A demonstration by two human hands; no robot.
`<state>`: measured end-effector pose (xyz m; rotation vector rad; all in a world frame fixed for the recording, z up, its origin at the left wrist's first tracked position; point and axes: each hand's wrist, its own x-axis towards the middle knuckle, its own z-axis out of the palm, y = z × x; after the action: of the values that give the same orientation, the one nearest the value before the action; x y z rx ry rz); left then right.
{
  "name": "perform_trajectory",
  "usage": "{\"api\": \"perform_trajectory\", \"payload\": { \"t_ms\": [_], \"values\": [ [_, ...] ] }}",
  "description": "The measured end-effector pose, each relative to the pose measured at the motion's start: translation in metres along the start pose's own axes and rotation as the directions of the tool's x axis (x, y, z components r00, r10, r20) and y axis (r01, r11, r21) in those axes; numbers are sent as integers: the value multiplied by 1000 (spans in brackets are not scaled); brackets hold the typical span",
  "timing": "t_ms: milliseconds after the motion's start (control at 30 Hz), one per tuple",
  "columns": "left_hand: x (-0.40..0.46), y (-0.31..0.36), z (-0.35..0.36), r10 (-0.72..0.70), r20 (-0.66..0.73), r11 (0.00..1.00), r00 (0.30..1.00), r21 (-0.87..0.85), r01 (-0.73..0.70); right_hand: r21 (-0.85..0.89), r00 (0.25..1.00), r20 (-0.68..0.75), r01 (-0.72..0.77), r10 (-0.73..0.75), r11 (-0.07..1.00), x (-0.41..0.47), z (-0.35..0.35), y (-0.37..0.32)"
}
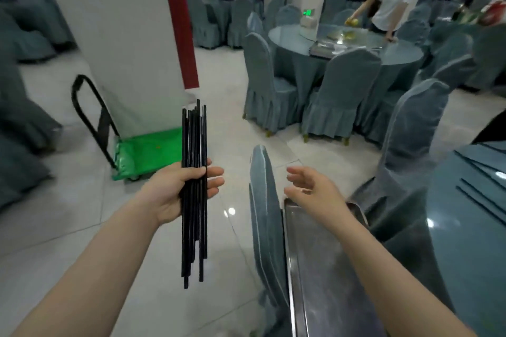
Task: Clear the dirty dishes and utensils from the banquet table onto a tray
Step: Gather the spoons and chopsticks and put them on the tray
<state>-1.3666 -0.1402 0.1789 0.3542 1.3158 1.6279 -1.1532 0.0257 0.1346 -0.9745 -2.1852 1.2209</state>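
My left hand (178, 191) grips a bundle of long black chopsticks (194, 189) upright, ends uneven, sticking out above and below my fist. The steel tray (323, 282) lies flat under my right forearm, its far rim just below my right hand (312, 189).

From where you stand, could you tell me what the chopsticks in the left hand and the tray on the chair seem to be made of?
Chopsticks, gripped by the left hand: probably plastic or lacquered wood; uniformly black with a slight sheen, too blurred to settle. Tray below the open right hand: looks like stainless steel; silver-grey, brushed, reflective, with a thin raised rim.
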Motion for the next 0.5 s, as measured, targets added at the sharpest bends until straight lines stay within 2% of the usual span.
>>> {"api": "perform_trajectory", "payload": {
  "t_ms": [100,267,367,500],
  "values": [
    [26,20,-51,-10,-82,1000,997,24,12,55,994,106,4,-10,998,46,40,-12],
    [88,59,-122,-10,-203,999,979,29,16,198,985,164,25,-58,980,131,87,-27],
    [127,75,-154,-42,-221,998,974,35,51,285,983,185,-35,-19,958,175,110,-29],
    [185,98,-189,-35,-235,999,971,13,39,296,983,184,-60,4,953,239,137,-30]
  ]
}}
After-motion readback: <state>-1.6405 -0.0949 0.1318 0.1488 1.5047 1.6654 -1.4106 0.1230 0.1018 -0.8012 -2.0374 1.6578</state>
